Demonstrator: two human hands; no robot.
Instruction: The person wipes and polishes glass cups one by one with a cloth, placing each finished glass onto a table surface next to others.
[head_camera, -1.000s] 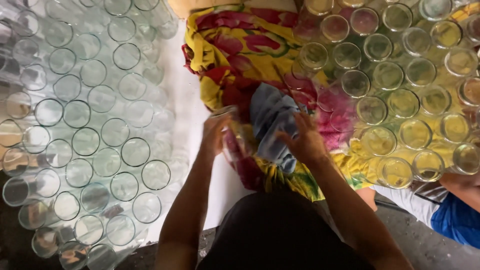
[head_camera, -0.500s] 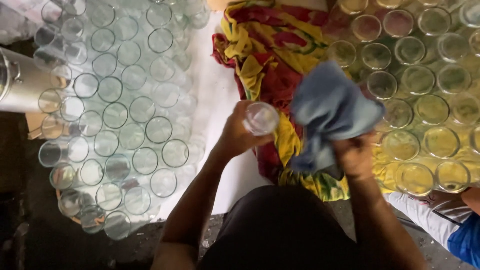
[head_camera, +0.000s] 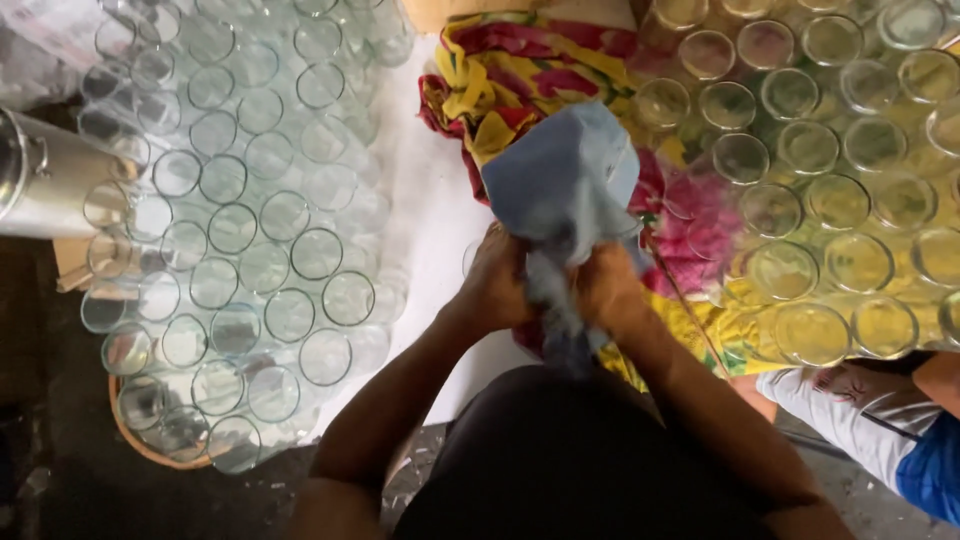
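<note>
Both hands up close together, left hand (head_camera: 497, 283) clenched round a glass (head_camera: 472, 258) mostly hidden, right hand (head_camera: 603, 288) gripping the blue cloth (head_camera: 562, 185) bunched against it, above the floral sheet (head_camera: 520, 75), rows of glasses (head_camera: 250, 230) either side.

1. Blue cloth (head_camera: 565, 190): soft, faded blue-grey, crumpled and bunched. Its upper part billows up above both hands; a twisted tail hangs below them, pinched between the two.
2. Clear glass (head_camera: 478, 258): mostly hidden under the cloth and the left hand, only a curved edge showing at that hand's outer side.
</note>
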